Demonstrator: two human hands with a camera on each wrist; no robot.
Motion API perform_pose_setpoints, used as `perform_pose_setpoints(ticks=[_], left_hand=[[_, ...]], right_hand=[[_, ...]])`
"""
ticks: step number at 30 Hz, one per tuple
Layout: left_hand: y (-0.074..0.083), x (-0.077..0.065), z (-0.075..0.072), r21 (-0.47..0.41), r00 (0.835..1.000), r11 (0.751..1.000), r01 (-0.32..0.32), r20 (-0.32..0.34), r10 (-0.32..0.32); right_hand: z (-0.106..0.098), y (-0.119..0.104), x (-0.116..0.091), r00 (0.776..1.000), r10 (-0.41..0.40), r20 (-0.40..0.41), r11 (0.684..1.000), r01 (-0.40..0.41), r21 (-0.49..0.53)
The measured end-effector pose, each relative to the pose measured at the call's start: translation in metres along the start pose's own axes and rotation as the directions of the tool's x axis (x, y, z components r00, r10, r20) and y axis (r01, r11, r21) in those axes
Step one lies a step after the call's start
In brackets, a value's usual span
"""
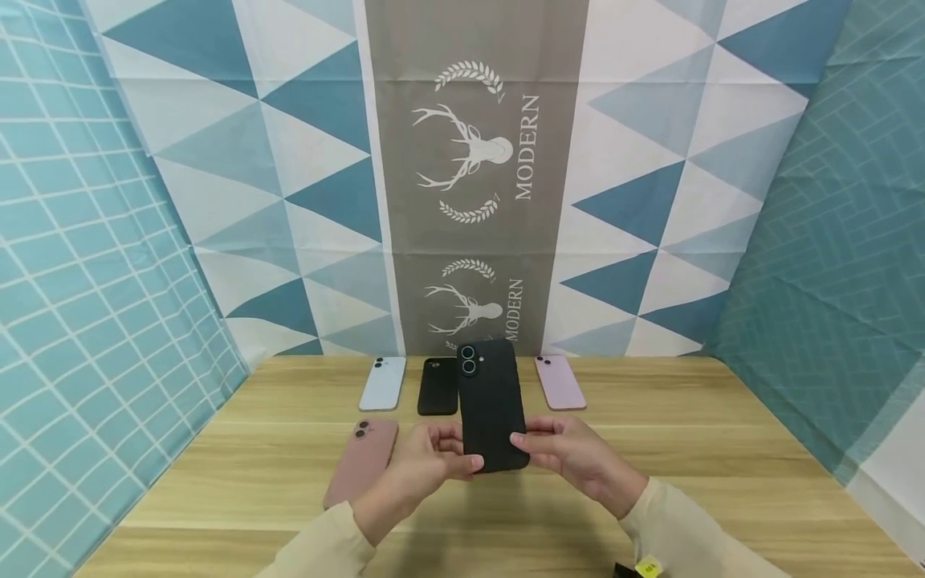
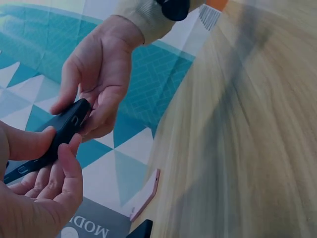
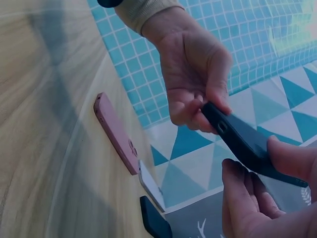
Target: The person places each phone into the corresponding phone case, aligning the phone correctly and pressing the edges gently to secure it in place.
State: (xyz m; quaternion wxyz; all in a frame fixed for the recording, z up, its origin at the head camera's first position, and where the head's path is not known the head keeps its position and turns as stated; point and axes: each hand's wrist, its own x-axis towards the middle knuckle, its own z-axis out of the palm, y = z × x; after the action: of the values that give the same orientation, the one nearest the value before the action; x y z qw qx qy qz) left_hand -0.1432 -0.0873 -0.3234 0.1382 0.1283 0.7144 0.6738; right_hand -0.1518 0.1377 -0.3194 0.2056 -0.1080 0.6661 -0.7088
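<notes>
A black smartphone (image 1: 495, 409), perhaps in a case, is held up above the wooden table, its two camera lenses at the top left. My left hand (image 1: 426, 461) pinches its lower left edge, thumb in front and fingers behind. Opposite it, my right hand (image 1: 578, 457) grips the lower right edge in the same manner. From the right wrist view, a port opening shows in the bottom edge of the black phone (image 3: 237, 141). The phone's screen side faces away in the head view. Nearest my left hand lies a pink phone (image 1: 364, 459), its lower part beside my wrist.
Along the table's (image 1: 650, 441) back edge lie a white phone (image 1: 383, 384), another black phone (image 1: 438, 387), partly covered by the held one, and a light pink phone (image 1: 560, 383). Behind stands a patterned cloth backdrop (image 1: 470, 225). A black item with a yellow tag (image 1: 649, 567) sits by my right sleeve.
</notes>
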Motion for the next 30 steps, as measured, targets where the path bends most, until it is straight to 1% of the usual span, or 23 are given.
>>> perform_pose_setpoints(ticks=[3, 5, 8, 11, 14, 16, 18, 20, 24, 27, 30], left_hand=[[-0.002, -0.002, 0.001, 0.022, 1.000, 1.000, 0.007, 0.017, -0.008], [-0.003, -0.004, 0.001, 0.024, 0.999, 1.000, 0.013, 0.032, -0.013], [-0.005, -0.006, 0.002, 0.018, 0.997, 0.999, 0.030, 0.068, -0.031], [-0.006, -0.006, 0.003, 0.023, 0.994, 0.998, 0.053, 0.099, -0.055], [-0.008, -0.004, 0.002, 0.042, 0.991, 0.996, 0.076, 0.112, -0.080], [-0.009, -0.003, 0.002, 0.059, 0.989, 0.994, 0.096, 0.105, -0.102], [-0.010, -0.001, 0.001, 0.073, 0.990, 0.991, 0.109, 0.086, -0.116], [-0.010, 0.000, -0.001, 0.067, 0.992, 0.991, 0.114, 0.053, -0.118], [-0.009, 0.003, -0.004, -0.001, 0.994, 0.995, 0.102, -0.035, -0.102], [-0.007, 0.005, -0.004, -0.029, 0.991, 0.994, 0.101, -0.085, -0.103], [-0.008, 0.006, -0.003, -0.012, 0.987, 0.995, 0.101, -0.126, -0.101]], right_hand=[[-0.002, 0.000, 0.001, 1.000, 0.003, -0.004, 1.000, -0.002, 0.023], [-0.004, 0.000, 0.001, 1.000, 0.004, -0.023, 0.999, -0.003, 0.037], [-0.006, -0.001, 0.002, 0.998, 0.006, -0.061, 0.999, -0.004, 0.039], [-0.006, 0.001, 0.002, 0.998, 0.006, -0.069, 0.999, -0.003, 0.037], [-0.007, 0.006, 0.002, 0.998, 0.011, -0.066, 0.999, -0.008, 0.045], [-0.007, 0.010, 0.002, 0.998, 0.022, -0.067, 0.998, -0.018, 0.057], [-0.007, 0.014, 0.001, 0.997, 0.036, -0.072, 0.997, -0.031, 0.067], [-0.006, 0.016, 0.000, 0.997, 0.042, -0.065, 0.996, -0.037, 0.079], [-0.003, 0.019, -0.002, 0.998, 0.049, -0.048, 0.995, -0.044, 0.085], [-0.001, 0.022, -0.001, 0.998, 0.055, -0.041, 0.996, -0.052, 0.071], [0.000, 0.026, 0.000, 0.996, 0.070, -0.050, 0.997, -0.068, 0.034]])
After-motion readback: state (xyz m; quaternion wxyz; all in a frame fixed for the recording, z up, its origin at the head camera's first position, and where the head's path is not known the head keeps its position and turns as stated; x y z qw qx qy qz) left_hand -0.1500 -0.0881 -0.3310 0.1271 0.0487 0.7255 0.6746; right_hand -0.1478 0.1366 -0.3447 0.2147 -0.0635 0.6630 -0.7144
